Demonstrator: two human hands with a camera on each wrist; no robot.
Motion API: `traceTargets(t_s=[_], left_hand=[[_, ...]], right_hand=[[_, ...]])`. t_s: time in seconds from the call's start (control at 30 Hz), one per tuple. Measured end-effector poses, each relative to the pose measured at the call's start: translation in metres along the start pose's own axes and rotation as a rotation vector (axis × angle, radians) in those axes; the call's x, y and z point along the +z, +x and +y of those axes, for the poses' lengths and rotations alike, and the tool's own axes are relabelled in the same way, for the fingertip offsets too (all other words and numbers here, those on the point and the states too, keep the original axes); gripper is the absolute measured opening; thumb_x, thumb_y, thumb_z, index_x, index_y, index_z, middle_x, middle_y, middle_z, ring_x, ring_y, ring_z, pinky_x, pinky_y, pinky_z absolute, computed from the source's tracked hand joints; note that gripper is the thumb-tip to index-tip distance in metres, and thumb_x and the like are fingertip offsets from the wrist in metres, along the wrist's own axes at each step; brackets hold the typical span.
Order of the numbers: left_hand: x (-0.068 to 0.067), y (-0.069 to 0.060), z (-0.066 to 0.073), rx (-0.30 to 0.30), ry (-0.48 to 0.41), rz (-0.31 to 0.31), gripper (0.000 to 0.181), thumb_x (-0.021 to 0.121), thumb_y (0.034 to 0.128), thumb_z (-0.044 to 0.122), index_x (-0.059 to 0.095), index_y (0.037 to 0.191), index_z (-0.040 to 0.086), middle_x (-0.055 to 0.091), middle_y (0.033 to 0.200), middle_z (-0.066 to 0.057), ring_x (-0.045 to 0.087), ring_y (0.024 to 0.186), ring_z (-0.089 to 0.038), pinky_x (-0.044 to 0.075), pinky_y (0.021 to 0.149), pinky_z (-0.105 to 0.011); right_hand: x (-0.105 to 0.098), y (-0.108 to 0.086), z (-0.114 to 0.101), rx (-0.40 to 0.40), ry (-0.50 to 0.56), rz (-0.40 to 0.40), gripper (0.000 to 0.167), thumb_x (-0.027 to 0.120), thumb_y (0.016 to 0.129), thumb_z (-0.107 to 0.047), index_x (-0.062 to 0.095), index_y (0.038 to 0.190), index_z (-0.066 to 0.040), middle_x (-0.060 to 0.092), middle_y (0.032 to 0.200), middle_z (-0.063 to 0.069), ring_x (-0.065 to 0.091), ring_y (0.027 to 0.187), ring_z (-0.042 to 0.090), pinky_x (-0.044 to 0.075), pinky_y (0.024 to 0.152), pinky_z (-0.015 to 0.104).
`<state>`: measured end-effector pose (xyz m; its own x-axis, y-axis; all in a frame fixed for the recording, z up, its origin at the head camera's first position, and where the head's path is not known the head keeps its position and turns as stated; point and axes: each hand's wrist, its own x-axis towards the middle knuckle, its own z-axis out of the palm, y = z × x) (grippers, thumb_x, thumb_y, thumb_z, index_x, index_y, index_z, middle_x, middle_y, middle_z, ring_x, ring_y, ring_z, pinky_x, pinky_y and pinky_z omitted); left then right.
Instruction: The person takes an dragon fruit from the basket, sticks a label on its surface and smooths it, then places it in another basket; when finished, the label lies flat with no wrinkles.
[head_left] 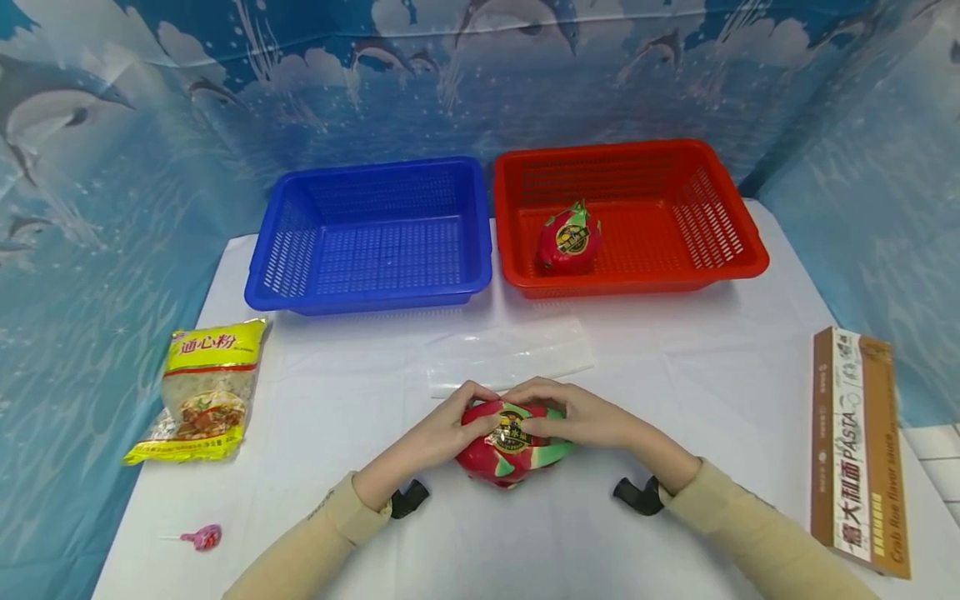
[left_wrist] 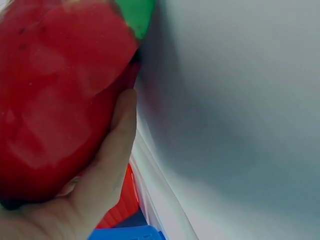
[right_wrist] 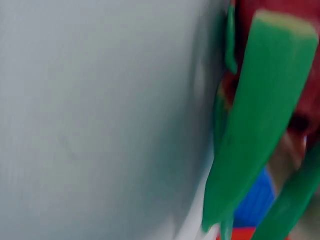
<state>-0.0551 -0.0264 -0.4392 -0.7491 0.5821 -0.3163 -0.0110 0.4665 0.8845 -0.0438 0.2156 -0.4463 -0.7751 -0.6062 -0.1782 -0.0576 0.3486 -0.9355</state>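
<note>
A red dragon fruit [head_left: 483, 457] with green scales lies on the white table, a black-and-gold sticker [head_left: 512, 433] on its upper side. My left hand [head_left: 456, 423] grips it from the left, thumb at the sticker's edge. From the right, my right hand [head_left: 581, 414] holds the green-scaled end, its thumb also at the sticker. The left wrist view has the smooth red skin [left_wrist: 55, 100] close up, with a finger along its side. In the right wrist view, long green scales [right_wrist: 260, 120] hide most of the right hand. Just behind the fruit lies a flat clear plastic bag [head_left: 517, 354].
At the back stand a blue basket [head_left: 367, 300] and a red basket [head_left: 637, 283]; the red one holds another dragon fruit [head_left: 572, 242]. On the left are a yellow macaroni bag [head_left: 210, 392] and a pink lollipop [head_left: 204, 537]. A pasta box [head_left: 858, 450] lies at the right edge.
</note>
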Motion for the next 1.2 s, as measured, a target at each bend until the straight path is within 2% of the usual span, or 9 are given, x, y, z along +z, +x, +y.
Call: traceTargets(t_s=[0.17,0.27,0.37,0.47,0.6,0.73,0.93,1.1,1.2], left_hand=[[-0.004,0.0,-0.007,0.038,0.011,-0.047,0.042,0.054,0.1002,0.035,0.047,0.131,0.008,0.054,0.136,-0.014,0.057,0.118,-0.025,0.049,0.1,-0.042],[-0.008,0.0,-0.011,0.061,0.024,-0.066,0.045,0.057,0.0988,0.039,0.047,0.133,0.011,0.052,0.137,-0.012,0.054,0.12,-0.026,0.048,0.101,-0.044],[-0.009,-0.001,-0.014,0.055,0.032,-0.073,0.05,0.062,0.0952,0.04,0.047,0.135,0.014,0.047,0.14,-0.01,0.05,0.125,-0.027,0.046,0.103,-0.048],[-0.01,-0.001,-0.015,0.02,0.033,-0.078,0.055,0.066,0.0909,0.044,0.047,0.135,0.019,0.044,0.141,-0.007,0.048,0.126,-0.026,0.046,0.103,-0.049],[-0.011,-0.001,-0.014,-0.038,0.016,-0.097,0.061,0.07,0.0866,0.05,0.046,0.137,0.024,0.051,0.133,-0.006,0.054,0.118,-0.024,0.051,0.097,-0.045],[-0.012,-0.003,-0.013,-0.114,0.021,-0.091,0.076,0.071,0.083,0.056,0.039,0.145,0.023,0.052,0.136,-0.012,0.054,0.12,-0.028,0.051,0.097,-0.05],[-0.006,-0.005,-0.013,-0.198,0.026,-0.01,0.095,0.073,0.0794,0.059,0.032,0.151,0.011,0.049,0.141,-0.019,0.055,0.122,-0.031,0.049,0.099,-0.055],[-0.002,-0.005,-0.013,-0.211,-0.028,0.025,0.096,0.073,0.0806,0.055,0.032,0.149,0.002,0.056,0.135,-0.016,0.057,0.119,-0.027,0.049,0.1,-0.052],[-0.002,-0.006,-0.014,-0.209,-0.052,0.029,0.095,0.073,0.0812,0.054,0.034,0.148,-0.001,0.059,0.131,-0.013,0.056,0.118,-0.025,0.049,0.101,-0.05]], right_hand=[[0.01,0.005,-0.003,0.051,0.002,0.105,0.037,0.071,0.091,-0.03,0.063,0.124,-0.017,0.063,0.125,0.007,0.056,0.116,0.025,0.056,0.084,0.025],[0.011,0.005,-0.005,0.057,0.003,0.115,0.037,0.071,0.09,-0.03,0.064,0.124,-0.016,0.063,0.125,0.008,0.056,0.115,0.025,0.056,0.084,0.026],[0.01,0.004,-0.006,0.054,0.002,0.107,0.037,0.071,0.091,-0.029,0.063,0.125,-0.015,0.062,0.126,0.009,0.056,0.115,0.025,0.055,0.084,0.025],[0.009,0.003,-0.006,0.047,-0.001,0.098,0.038,0.071,0.091,-0.029,0.063,0.125,-0.015,0.062,0.126,0.009,0.055,0.116,0.025,0.055,0.084,0.024],[0.008,0.002,-0.005,0.043,-0.017,0.097,0.039,0.071,0.09,-0.029,0.063,0.126,-0.016,0.062,0.126,0.009,0.055,0.116,0.026,0.055,0.083,0.023],[0.008,0.001,-0.004,0.048,-0.027,0.096,0.039,0.071,0.09,-0.03,0.064,0.127,-0.018,0.061,0.128,0.007,0.054,0.118,0.026,0.055,0.086,0.025],[0.008,0.001,-0.002,0.058,-0.027,0.09,0.04,0.071,0.09,-0.032,0.064,0.128,-0.023,0.061,0.129,0.003,0.053,0.119,0.024,0.054,0.089,0.028],[-0.001,-0.006,0.0,0.059,-0.03,0.067,0.042,0.071,0.091,-0.031,0.061,0.132,-0.021,0.059,0.132,0.005,0.054,0.12,0.025,0.055,0.09,0.029],[-0.012,-0.014,-0.001,0.054,-0.025,0.077,0.044,0.07,0.092,-0.025,0.06,0.133,-0.015,0.059,0.132,0.01,0.057,0.119,0.029,0.056,0.092,0.029]])
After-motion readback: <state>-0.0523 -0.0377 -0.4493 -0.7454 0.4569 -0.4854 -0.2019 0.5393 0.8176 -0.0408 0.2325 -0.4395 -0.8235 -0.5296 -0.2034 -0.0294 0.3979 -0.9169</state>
